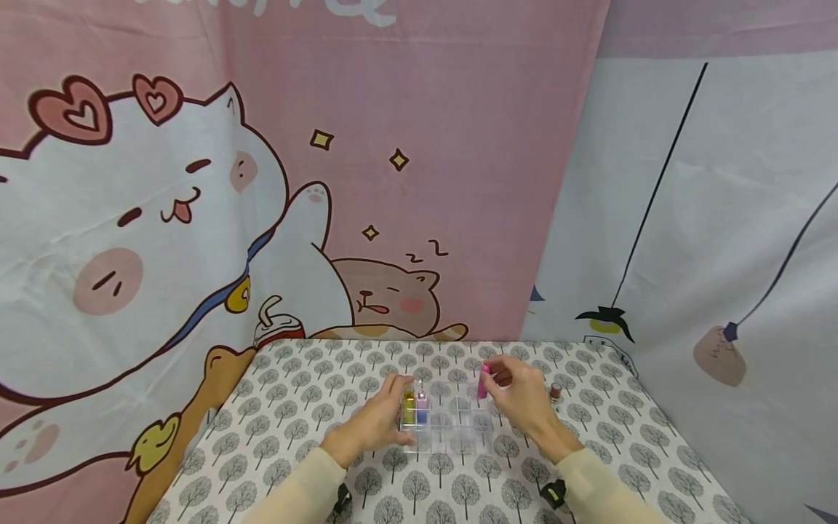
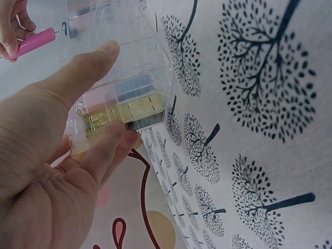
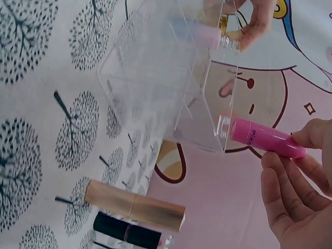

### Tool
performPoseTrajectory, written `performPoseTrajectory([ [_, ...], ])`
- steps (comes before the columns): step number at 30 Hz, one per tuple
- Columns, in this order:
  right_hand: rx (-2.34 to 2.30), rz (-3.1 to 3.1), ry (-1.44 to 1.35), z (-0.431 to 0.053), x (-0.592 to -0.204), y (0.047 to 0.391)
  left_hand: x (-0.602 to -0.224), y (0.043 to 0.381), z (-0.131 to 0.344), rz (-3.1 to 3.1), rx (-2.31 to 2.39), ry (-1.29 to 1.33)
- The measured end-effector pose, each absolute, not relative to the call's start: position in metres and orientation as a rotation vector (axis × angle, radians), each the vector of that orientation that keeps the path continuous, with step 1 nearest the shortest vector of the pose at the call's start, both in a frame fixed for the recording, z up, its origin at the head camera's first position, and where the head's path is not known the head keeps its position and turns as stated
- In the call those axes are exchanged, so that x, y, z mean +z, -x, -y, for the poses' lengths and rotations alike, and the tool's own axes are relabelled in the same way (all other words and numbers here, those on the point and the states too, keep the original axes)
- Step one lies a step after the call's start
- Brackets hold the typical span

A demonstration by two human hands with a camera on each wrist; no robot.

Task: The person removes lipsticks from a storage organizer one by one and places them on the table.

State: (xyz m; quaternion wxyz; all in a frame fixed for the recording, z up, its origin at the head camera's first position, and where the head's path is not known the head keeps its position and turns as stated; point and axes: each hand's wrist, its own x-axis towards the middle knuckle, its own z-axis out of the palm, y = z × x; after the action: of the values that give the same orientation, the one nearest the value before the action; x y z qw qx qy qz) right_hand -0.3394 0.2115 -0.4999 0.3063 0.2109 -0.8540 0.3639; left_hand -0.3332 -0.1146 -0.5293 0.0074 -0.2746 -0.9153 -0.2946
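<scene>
A clear plastic organizer with several compartments stands on the table. My left hand grips its left end, thumb on the near side and fingers round the far side. In the left compartments are a gold lipstick tube and a pink-and-blue tube. Over the organizer's far right corner, my right hand pinches a pink lipstick by one end. Its other end points down at a compartment's opening. Whether it has entered the compartment I cannot tell.
Right of the organizer stand a gold tube and a black tube, close together in the right wrist view. A tree-print cloth covers the table. Behind it hangs a pink cartoon curtain.
</scene>
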Motion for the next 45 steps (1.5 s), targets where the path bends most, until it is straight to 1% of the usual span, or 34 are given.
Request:
performPoseTrajectory([
  [14,0.974,2.346,-0.396,-0.246,-0.497,0.340,-0.531,0.335,0.114,2.871,-0.910,0.855],
  [36,0.935,2.297,-0.307,-0.294,-0.508,0.339,-0.528,0.333,0.114,2.879,-0.935,0.845],
  [45,0.906,2.348,-0.285,-0.304,-0.513,0.336,-0.528,0.333,0.114,2.884,-0.946,0.843],
])
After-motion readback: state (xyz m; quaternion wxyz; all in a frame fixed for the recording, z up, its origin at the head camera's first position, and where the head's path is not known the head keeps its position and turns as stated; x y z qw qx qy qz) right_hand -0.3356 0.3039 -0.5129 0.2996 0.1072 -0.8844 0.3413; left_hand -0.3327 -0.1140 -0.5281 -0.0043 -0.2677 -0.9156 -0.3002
